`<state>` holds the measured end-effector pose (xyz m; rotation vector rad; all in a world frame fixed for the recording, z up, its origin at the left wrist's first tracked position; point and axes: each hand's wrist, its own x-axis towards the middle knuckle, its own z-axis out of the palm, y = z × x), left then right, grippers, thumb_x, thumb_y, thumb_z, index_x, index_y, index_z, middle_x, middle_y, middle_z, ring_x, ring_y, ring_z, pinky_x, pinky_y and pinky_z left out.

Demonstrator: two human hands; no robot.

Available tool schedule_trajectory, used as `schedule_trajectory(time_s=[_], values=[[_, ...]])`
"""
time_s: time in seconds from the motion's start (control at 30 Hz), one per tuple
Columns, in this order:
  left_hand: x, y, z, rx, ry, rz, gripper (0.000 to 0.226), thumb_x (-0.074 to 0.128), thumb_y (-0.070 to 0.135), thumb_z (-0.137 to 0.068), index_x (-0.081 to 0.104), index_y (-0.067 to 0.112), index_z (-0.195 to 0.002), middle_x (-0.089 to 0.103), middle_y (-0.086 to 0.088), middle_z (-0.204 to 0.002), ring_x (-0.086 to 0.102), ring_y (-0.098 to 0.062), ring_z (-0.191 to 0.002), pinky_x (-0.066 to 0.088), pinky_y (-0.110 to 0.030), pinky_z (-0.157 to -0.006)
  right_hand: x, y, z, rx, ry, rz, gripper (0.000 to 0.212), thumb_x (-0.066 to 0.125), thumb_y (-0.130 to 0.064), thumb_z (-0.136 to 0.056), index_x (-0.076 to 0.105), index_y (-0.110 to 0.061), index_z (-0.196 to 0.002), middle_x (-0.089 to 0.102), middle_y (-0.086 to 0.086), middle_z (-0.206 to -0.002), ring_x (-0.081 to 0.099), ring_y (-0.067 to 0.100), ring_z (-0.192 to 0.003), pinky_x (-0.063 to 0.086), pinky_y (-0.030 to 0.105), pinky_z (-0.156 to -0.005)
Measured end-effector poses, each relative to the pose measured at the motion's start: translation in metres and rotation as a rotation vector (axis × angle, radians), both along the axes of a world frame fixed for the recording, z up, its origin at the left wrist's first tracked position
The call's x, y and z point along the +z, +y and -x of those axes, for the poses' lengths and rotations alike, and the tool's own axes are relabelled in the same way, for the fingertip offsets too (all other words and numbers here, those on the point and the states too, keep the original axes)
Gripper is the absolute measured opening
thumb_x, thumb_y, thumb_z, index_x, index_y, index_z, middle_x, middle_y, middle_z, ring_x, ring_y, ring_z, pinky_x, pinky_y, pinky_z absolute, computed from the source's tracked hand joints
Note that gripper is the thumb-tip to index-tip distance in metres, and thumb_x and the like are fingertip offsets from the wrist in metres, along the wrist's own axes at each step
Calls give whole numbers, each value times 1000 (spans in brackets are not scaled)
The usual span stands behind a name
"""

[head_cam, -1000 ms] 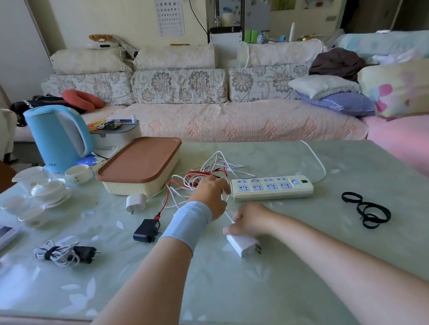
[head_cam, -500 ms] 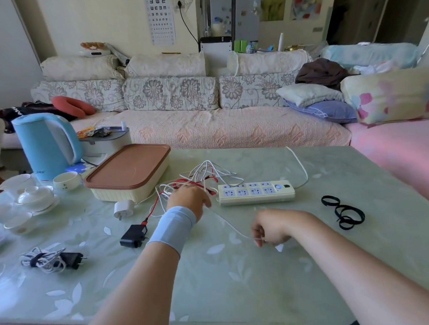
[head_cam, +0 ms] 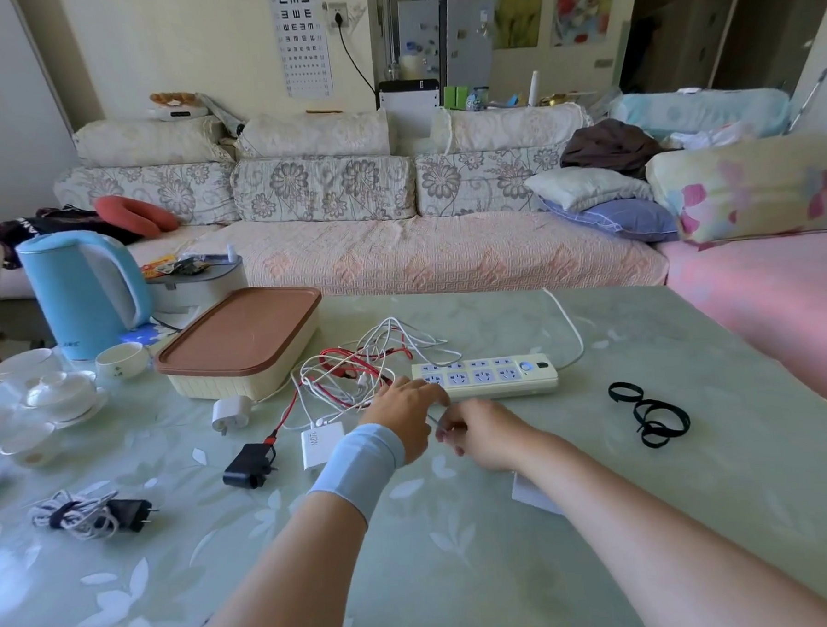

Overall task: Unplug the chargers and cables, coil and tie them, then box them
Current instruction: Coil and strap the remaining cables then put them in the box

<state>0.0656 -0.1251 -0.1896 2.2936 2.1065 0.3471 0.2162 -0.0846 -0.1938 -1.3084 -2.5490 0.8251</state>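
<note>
One power strip (head_cam: pixel 484 377), one brown-lidded box (head_cam: pixel 243 343), one tied cable bundle (head_cam: pixel 89 515) and three loose chargers (head_cam: pixel 248 465) are lying on the table (head_cam: pixel 700 514), the chargers left of the hands. The right hand (head_cam: pixel 485 432) is pinching a thin white cable (head_cam: pixel 432 418) just in front of the strip. It is almost touching the left hand (head_cam: pixel 402 417), whose grip I cannot tell.

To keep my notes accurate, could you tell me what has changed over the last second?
The right hand let go of the white charger, now lying by its forearm, and moved up to the left hand, pinching the white cable. Power strip, black charger and black ties stayed put.
</note>
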Motion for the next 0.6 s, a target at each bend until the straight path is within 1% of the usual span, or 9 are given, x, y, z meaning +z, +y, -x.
schedule_trajectory(time_s=[0.1, 0.23, 0.3, 0.33, 0.4, 0.43, 0.5, 0.53, 0.6], values=[[5, -3, 6, 38, -34, 58, 20, 51, 29, -96, 60, 31, -114, 66, 7, -118, 55, -17, -114, 29, -31, -106, 17, 4, -10, -8, 213, 37, 22, 61, -15, -92, 71, -26, -76, 66, -9, -69, 57, 8, -59, 44, 22, -61], [12, -3, 37, 244, -128, 41, 21, 45, 33, -97, 65, 27, -99, 71, 7, -98, 62, -21, -99, 37, -29, -96, 25, 22, -39, -182, 449, 21, 27, 63, -9, -91, 74, -27, -75, 68, -7, -66, 59, 12, -53, 51, 25, -63], [15, -2, 44, 257, -128, -28, 24, 46, 36, -96, 68, 26, -93, 72, 9, -92, 61, -19, -97, 36, -28, -92, 22, 32, -52, -255, 372, -23, 22, 63, -13, -90, 75, -22, -74, 71, -5, -69, 64, 19, -57, 58, 35, -70], [18, -2, 41, 230, -112, -46, 24, 45, 35, -97, 67, 26, -91, 72, 9, -90, 60, -18, -95, 33, -27, -90, 20, 35, -55, -263, 237, -40, 18, 63, -15, -88, 75, -18, -75, 73, -2, -74, 67, 23, -64, 59, 37, -73], [26, -5, 24, 131, -84, -64, 21, 46, 29, -97, 67, 28, -91, 72, 7, -87, 59, -16, -88, 29, -23, -83, 16, 33, -54, -261, -79, -114, 16, 58, -13, -85, 74, -15, -88, 74, 6, -96, 65, 27, -82, 55, 31, -75], [29, -7, 15, 86, -71, -59, 20, 48, 28, -96, 68, 28, -94, 72, 6, -87, 60, -16, -87, 31, -22, -81, 14, 31, -49, -260, -161, -181, 26, 55, -9, -84, 70, -15, -104, 69, 10, -111, 62, 27, -93, 51, 29, -79], [30, -9, -2, 42, -69, -19, 21, 49, 34, -96, 70, 31, -101, 73, 4, -90, 63, -19, -89, 41, -24, -81, 20, 17, -35, -173, -88, -259, 63, 54, -5, -85, 40, -15, -146, 49, 11, -138, 47, 27, -123, 39, 30, -98], [30, -10, -8, 40, -78, -8, 22, 49, 36, -96, 70, 31, -102, 72, 3, -92, 64, -21, -91, 44, -26, -82, 25, 8, -26, -93, 2, -286, 78, 55, -3, -85, 22, -17, -155, 41, 9, -144, 39, 27, -132, 32, 30, -105], [32, -12, -16, 51, -138, 6, 24, 48, 38, -96, 70, 29, -100, 72, -1, -94, 63, -26, -93, 47, -31, -82, 36, -6, -12, 57, 64, -309, 81, 53, -3, -87, 17, -23, -157, 45, 9, -145, 40, 28, -134, 32, 30, -106]])
